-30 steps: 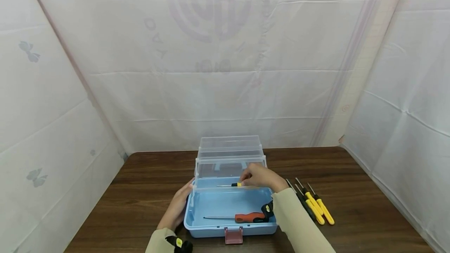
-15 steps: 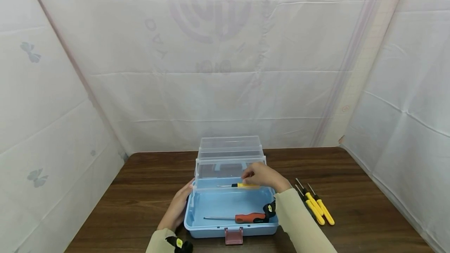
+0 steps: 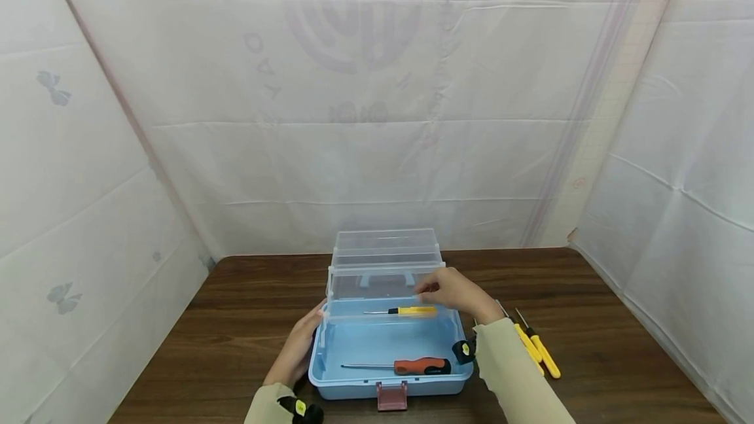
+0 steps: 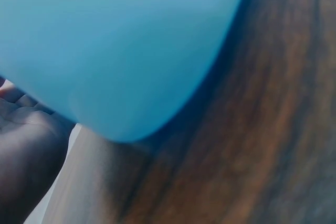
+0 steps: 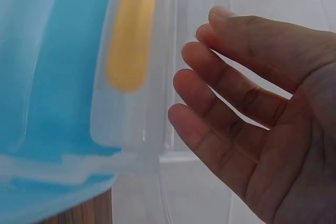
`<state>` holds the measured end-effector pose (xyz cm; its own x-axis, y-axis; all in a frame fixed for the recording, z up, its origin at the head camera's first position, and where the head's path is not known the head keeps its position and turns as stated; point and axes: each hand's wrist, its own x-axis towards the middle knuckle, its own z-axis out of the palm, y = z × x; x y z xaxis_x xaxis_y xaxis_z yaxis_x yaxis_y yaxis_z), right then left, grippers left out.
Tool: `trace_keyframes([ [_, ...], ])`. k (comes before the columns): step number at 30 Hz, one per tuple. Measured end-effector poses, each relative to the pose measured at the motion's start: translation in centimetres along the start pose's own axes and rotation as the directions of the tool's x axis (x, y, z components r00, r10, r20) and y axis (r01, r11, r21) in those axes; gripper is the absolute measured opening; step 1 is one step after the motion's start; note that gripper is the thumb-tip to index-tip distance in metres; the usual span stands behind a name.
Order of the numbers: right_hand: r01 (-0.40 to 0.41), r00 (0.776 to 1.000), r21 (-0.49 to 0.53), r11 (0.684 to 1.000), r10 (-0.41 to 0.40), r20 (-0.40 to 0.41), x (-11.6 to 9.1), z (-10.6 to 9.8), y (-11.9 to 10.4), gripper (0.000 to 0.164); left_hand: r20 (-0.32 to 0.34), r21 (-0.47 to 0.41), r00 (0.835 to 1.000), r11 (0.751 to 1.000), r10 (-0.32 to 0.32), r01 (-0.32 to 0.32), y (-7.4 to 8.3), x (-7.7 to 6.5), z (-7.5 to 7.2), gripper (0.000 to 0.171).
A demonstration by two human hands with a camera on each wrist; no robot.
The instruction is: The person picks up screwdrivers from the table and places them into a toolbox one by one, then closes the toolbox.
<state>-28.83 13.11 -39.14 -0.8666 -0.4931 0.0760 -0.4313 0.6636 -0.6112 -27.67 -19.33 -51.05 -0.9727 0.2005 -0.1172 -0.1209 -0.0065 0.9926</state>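
Though near screwdriver (image 3: 417,311), right grip (image 3: 455,290) apart.

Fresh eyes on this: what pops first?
The open light-blue toolbox, low in the middle of the head view, with an orange-and-black screwdriver lying along the front of its floor. Next, the yellow-handled screwdriver in the clear tray at the box's back, with the right hand, holding nothing, close by.

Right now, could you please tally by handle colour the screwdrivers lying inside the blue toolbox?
Yellow-and-black screwdriver, toward the back: 1
Orange-and-black screwdriver, nearer the pink latch: 1
Total: 2
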Motion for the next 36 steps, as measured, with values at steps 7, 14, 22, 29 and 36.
trace_keyframes([
  [7, -0.012, 0.999, 0.020, 1.000, 0.013, -0.039, -0.9, -0.9, 0.8, 0.019, -0.004, 0.000, 1.000, 1.000, 0.000, 0.000, 0.1, -0.1, 0.0, 0.063],
  [14, -0.035, 0.996, -0.004, 0.999, 0.035, -0.086, -1.9, -1.6, 1.9, 0.020, 0.006, 0.003, 1.000, 1.000, 0.010, -0.010, 0.1, -0.2, -0.1, 0.063],
  [22, -0.116, 0.984, 0.018, 0.993, 0.118, -0.134, -3.3, -2.1, 3.3, 0.021, 0.001, -0.010, 1.000, 1.000, 0.025, -0.025, 0.0, -0.2, -0.3, 0.065],
  [29, -0.145, 0.977, -0.004, 0.989, 0.142, -0.156, -4.4, -2.5, 4.3, 0.021, -0.003, -0.008, 1.000, 1.000, 0.022, -0.022, 0.1, -0.3, -0.2, 0.063],
  [36, -0.178, 0.970, 0.014, 0.984, 0.178, -0.163, -5.3, -2.6, 5.4, 0.020, -0.003, 0.001, 1.000, 1.000, 0.015, -0.015, 0.1, -0.4, -0.3, 0.061],
])
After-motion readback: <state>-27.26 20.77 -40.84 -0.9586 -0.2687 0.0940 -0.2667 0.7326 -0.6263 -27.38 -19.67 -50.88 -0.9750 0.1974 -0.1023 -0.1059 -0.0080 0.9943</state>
